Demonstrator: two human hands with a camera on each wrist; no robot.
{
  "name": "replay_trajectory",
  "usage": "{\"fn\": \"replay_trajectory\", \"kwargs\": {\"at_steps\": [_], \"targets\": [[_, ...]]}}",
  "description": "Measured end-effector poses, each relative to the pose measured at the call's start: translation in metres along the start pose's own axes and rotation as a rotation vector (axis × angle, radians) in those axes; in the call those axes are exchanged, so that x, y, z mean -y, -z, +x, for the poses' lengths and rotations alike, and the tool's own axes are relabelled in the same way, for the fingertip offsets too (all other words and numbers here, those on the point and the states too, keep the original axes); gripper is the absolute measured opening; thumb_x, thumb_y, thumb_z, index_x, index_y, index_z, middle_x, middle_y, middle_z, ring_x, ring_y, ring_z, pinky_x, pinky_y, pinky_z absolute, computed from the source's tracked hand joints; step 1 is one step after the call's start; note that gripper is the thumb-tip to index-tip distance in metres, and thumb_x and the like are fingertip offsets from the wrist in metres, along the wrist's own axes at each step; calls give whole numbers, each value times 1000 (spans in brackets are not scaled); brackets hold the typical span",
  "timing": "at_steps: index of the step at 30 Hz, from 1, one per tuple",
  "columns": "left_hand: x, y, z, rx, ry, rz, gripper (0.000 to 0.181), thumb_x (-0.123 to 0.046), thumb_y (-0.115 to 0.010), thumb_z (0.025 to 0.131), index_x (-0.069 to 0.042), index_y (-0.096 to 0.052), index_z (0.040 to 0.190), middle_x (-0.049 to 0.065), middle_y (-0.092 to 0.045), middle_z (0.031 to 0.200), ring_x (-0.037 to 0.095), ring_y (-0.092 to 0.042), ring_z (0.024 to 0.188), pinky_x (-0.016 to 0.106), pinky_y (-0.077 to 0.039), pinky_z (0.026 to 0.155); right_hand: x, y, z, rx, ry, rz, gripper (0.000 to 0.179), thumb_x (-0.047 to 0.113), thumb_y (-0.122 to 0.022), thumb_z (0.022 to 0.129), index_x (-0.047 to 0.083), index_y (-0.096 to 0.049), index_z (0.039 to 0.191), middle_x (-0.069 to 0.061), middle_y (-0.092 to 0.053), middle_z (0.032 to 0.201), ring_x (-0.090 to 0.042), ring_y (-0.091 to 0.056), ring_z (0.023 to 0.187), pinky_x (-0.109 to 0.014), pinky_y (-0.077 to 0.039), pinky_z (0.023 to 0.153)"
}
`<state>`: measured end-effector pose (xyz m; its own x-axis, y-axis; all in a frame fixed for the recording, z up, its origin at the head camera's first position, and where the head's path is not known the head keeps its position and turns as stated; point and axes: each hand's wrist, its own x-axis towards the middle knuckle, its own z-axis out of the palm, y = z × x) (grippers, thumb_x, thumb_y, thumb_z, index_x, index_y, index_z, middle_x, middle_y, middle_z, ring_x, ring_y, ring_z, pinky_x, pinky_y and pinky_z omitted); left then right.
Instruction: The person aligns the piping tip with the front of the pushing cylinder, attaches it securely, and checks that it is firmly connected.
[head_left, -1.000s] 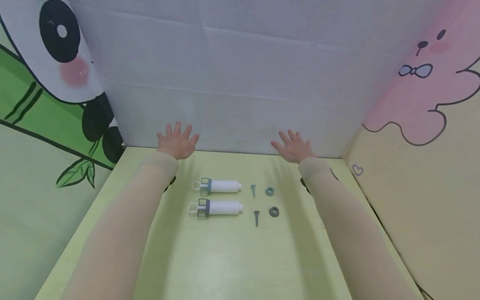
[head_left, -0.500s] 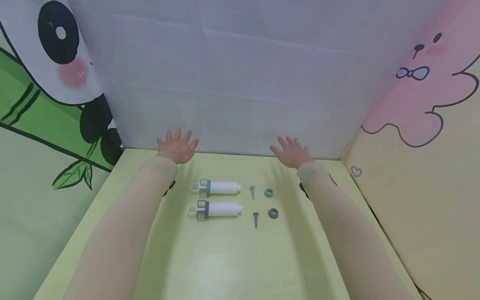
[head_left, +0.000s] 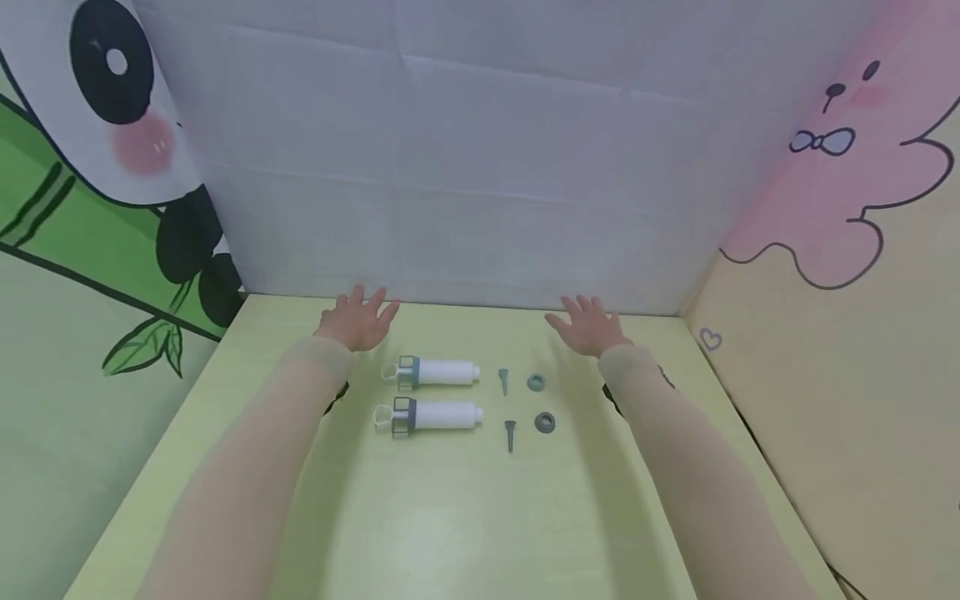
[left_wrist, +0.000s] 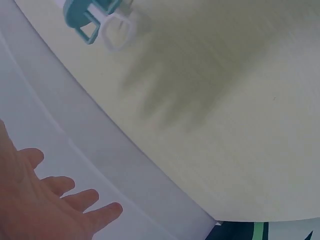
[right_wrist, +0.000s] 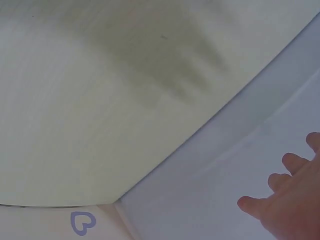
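Observation:
My left hand [head_left: 357, 323] hovers above the far left part of the table, fingers spread, holding nothing. Across from it, my right hand [head_left: 588, 327] hangs over the far right part, also spread and bare. Between them lie two white syringe-like tubes with ring handles: one with a teal collar [head_left: 441, 372], nearest my left hand, and one with a grey-blue collar [head_left: 442, 414]. To their right are a teal tapered pin [head_left: 503, 381], a dark grey tapered pin [head_left: 511, 436], a teal ring [head_left: 536, 382] and a dark grey ring [head_left: 545, 422]. The left wrist view catches the white loop handle [left_wrist: 117, 32].
A pale wooden table [head_left: 450, 517] carries everything. Behind its far edge rises a white sheet-like wall [head_left: 480, 167]. Side panels flank it: a green one with a panda drawing [head_left: 82, 192] on the left, a cream one with a pink bear [head_left: 832, 200] on the right.
Both hands have come down from in front of the white wall toward the table's far edge, fingers still spread. The tubes, pins and rings keep their places on the table.

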<state>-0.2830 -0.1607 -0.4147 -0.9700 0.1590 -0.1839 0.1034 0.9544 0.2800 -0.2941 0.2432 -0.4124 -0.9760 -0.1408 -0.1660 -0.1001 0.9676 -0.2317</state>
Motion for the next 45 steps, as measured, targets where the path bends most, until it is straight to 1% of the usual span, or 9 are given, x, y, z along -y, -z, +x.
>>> {"fn": "replay_trajectory", "kwargs": {"at_steps": [4,10,13,16,22,28,32,39,45], "targets": [[12,-19,-4,21,8,-21,76,-60,-8,97,-10,-12,154,32,-5,151,57,-14,131,68,-20,97,-11,-18,-4,17,-17,23,81,67,-23,94,14,-18,154,-16,-12,156,-39,0,141,-68,-3,102],[32,-47,-7,79,45,-65,81,-64,-6,95,-8,-8,154,34,-6,150,60,-14,129,70,-16,98,-21,-46,-9,36,-1,39,84,68,-24,93,9,-21,152,-19,-16,155,-40,-6,140,-67,-9,102],[37,-58,-5,46,34,-51,83,-65,-5,94,-6,-6,153,34,-12,149,59,-19,127,69,-20,96,-22,-58,-13,24,15,69,89,72,-26,90,7,-23,152,-20,-19,154,-39,-10,140,-65,-12,103],[28,-64,-2,-32,-28,-33,81,-61,-13,97,-2,-9,152,34,-22,145,57,-26,125,68,-25,94,-18,-66,-18,-4,38,113,92,73,-34,88,4,-28,149,-21,-24,151,-39,-17,138,-62,-17,103],[-11,-71,2,-197,-226,67,64,-44,-40,100,7,-33,138,27,-45,121,42,-46,107,54,-43,83,-13,-78,-32,-26,87,165,78,61,-57,86,1,-44,134,-20,-40,136,-37,-35,124,-54,-35,96],[-62,-75,1,-235,-400,126,31,-31,-54,96,-1,-55,102,9,-47,89,26,-46,79,40,-43,66,-15,-94,-48,11,124,184,64,54,-64,84,3,-53,122,-14,-49,118,-30,-43,106,-45,-41,86],[-96,-77,-3,-170,-480,116,20,-24,-58,93,-6,-58,86,3,-50,80,21,-48,73,37,-44,63,-14,-99,-55,43,146,182,60,53,-66,84,6,-56,119,-9,-51,109,-24,-48,94,-39,-43,81],[-147,-89,-13,122,-466,70,12,-18,-68,88,-7,-68,93,3,-65,91,19,-60,84,34,-49,73,-7,-105,-60,103,235,156,43,39,-74,82,7,-65,108,-4,-58,102,-18,-52,90,-36,-44,81],[-166,-116,-7,180,-462,79,13,-19,-73,83,-10,-64,84,-1,-58,78,14,-55,72,29,-46,66,-7,-111,-64,123,280,147,37,26,-78,81,7,-64,110,-2,-58,102,-16,-52,92,-36,-44,83]]}}
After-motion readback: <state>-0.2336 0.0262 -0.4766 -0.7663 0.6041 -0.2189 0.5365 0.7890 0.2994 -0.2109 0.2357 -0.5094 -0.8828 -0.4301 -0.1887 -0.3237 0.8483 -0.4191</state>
